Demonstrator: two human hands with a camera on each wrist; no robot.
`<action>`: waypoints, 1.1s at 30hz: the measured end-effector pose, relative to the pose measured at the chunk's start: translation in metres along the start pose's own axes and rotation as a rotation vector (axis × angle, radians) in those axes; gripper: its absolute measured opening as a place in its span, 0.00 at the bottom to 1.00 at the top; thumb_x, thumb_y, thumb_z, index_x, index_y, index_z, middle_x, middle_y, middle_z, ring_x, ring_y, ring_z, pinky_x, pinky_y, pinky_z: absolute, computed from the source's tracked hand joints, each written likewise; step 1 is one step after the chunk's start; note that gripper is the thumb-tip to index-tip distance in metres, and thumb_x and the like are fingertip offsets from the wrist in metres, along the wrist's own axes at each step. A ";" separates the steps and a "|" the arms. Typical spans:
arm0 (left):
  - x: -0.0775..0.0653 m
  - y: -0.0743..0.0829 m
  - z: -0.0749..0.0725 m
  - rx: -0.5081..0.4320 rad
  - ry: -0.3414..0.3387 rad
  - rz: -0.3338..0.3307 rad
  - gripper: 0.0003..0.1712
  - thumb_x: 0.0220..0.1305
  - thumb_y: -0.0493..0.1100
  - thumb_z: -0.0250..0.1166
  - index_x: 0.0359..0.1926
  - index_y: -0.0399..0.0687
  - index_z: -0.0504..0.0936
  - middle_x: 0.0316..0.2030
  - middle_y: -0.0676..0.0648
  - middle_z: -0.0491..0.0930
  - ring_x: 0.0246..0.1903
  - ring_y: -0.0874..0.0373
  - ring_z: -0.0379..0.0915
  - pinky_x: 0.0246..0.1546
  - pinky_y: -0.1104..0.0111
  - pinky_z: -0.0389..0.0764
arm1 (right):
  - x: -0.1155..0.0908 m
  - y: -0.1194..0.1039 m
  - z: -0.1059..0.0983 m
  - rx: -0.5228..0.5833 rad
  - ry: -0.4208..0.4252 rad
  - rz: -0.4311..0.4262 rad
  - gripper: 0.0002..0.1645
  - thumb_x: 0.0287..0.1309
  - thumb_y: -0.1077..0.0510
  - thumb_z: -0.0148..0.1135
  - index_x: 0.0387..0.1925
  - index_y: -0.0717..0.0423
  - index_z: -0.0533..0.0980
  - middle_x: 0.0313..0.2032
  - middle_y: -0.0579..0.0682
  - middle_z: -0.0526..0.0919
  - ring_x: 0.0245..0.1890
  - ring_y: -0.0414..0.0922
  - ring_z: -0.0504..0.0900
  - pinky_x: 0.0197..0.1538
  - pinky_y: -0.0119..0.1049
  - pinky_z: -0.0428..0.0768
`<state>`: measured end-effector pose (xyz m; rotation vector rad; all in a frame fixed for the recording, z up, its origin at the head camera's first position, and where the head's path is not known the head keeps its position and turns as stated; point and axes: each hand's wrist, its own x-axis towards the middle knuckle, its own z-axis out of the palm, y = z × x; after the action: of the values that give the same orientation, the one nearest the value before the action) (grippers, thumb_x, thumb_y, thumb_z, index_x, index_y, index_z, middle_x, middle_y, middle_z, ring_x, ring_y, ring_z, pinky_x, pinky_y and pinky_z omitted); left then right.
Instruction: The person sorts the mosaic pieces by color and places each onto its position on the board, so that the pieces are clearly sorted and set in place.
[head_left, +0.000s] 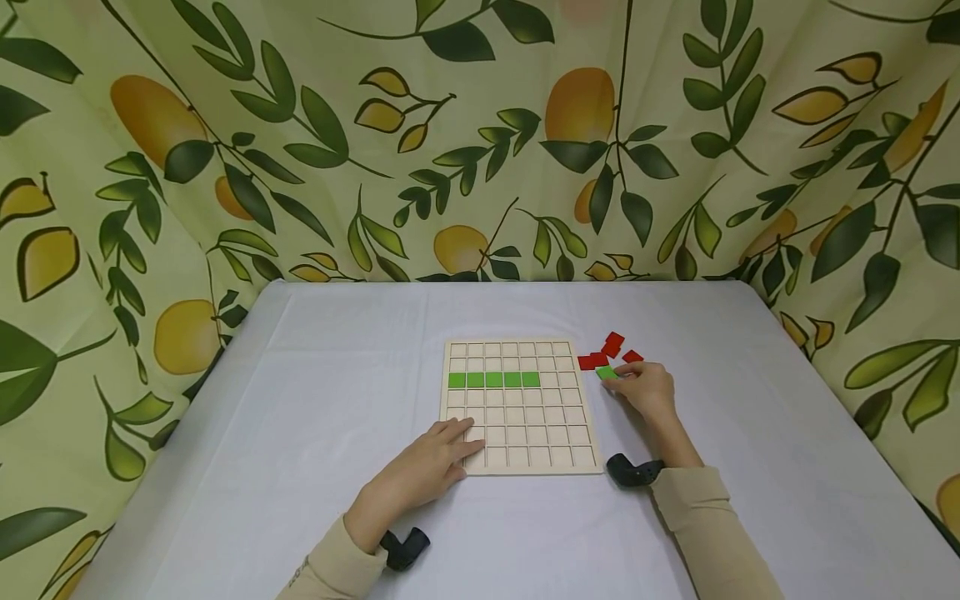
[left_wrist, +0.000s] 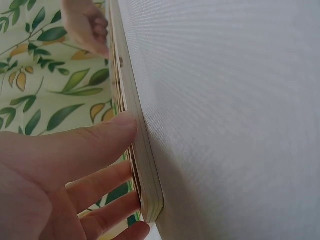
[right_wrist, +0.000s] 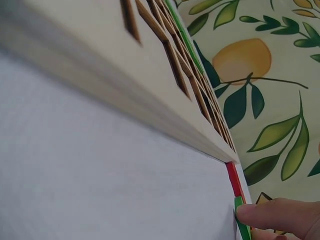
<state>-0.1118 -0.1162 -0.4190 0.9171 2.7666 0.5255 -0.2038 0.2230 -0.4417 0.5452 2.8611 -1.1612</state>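
A pale wooden grid board point(head_left: 517, 474) lies on the table, with a row of green square tiles point(head_left: 493, 380) set in its third row from the back. My left hand point(head_left: 429, 462) rests on the board's front left corner, fingers spread over the cells; in the left wrist view the thumb point(left_wrist: 100, 142) lies against the board's edge. Off the board's right side, my right hand point(head_left: 647, 389) pinches a loose green tile point(head_left: 607, 373) between thumb and fingers. That green tile point(right_wrist: 242, 217) also shows at the fingertips in the right wrist view, close to a red tile point(right_wrist: 233, 179).
Several red tiles point(head_left: 613, 343) lie loose beside the board's back right corner, just beyond my right hand. White cloth point(head_left: 337, 358) covers the table. Behind it hangs a curtain point(head_left: 480, 150) with a leaf and fruit print. Black wrist devices point(head_left: 632, 471) sit at both cuffs.
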 end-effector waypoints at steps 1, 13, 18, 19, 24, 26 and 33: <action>0.000 0.000 0.000 -0.001 0.000 0.000 0.24 0.64 0.39 0.62 0.62 0.47 0.76 0.68 0.39 0.67 0.68 0.39 0.63 0.66 0.49 0.71 | 0.000 0.001 0.000 0.000 -0.009 -0.003 0.23 0.52 0.55 0.69 0.46 0.69 0.80 0.27 0.56 0.77 0.35 0.49 0.70 0.28 0.29 0.66; -0.001 -0.002 0.000 0.006 0.002 0.005 0.24 0.64 0.39 0.62 0.62 0.47 0.76 0.68 0.39 0.67 0.67 0.39 0.63 0.66 0.50 0.72 | 0.008 0.007 -0.001 0.014 -0.068 -0.057 0.24 0.52 0.56 0.68 0.48 0.69 0.80 0.18 0.47 0.69 0.31 0.46 0.67 0.27 0.30 0.65; 0.000 -0.003 0.000 -0.001 0.003 0.003 0.24 0.64 0.39 0.62 0.62 0.46 0.76 0.68 0.38 0.66 0.68 0.39 0.63 0.66 0.50 0.72 | 0.009 0.005 -0.003 0.014 -0.081 -0.087 0.24 0.53 0.56 0.67 0.49 0.69 0.79 0.19 0.47 0.71 0.30 0.46 0.68 0.27 0.30 0.65; 0.000 -0.003 0.000 -0.003 0.002 0.001 0.24 0.65 0.39 0.62 0.62 0.46 0.76 0.69 0.38 0.66 0.68 0.39 0.63 0.66 0.50 0.72 | 0.009 0.004 -0.004 0.014 -0.084 -0.095 0.24 0.53 0.56 0.67 0.49 0.69 0.79 0.19 0.47 0.71 0.30 0.45 0.68 0.28 0.30 0.65; 0.000 -0.002 -0.001 -0.004 0.002 -0.001 0.24 0.65 0.39 0.62 0.62 0.46 0.76 0.68 0.38 0.67 0.68 0.39 0.63 0.66 0.50 0.72 | 0.009 0.002 -0.005 0.013 -0.105 -0.110 0.25 0.53 0.56 0.67 0.49 0.69 0.79 0.20 0.47 0.73 0.30 0.45 0.69 0.28 0.29 0.67; 0.000 -0.002 -0.001 0.000 0.005 0.001 0.24 0.64 0.39 0.62 0.62 0.47 0.76 0.68 0.39 0.67 0.68 0.39 0.63 0.66 0.50 0.72 | 0.010 0.001 -0.005 0.014 -0.108 -0.121 0.24 0.53 0.56 0.67 0.49 0.69 0.79 0.19 0.47 0.73 0.30 0.45 0.69 0.28 0.29 0.67; 0.001 -0.001 -0.001 0.005 -0.001 0.002 0.24 0.64 0.40 0.63 0.62 0.47 0.76 0.68 0.39 0.67 0.67 0.40 0.63 0.66 0.50 0.72 | 0.012 -0.001 -0.005 0.027 -0.136 -0.161 0.23 0.53 0.56 0.68 0.48 0.68 0.80 0.17 0.44 0.72 0.25 0.41 0.68 0.26 0.28 0.66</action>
<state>-0.1133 -0.1171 -0.4189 0.9219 2.7674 0.5178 -0.2152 0.2292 -0.4389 0.2286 2.8197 -1.2080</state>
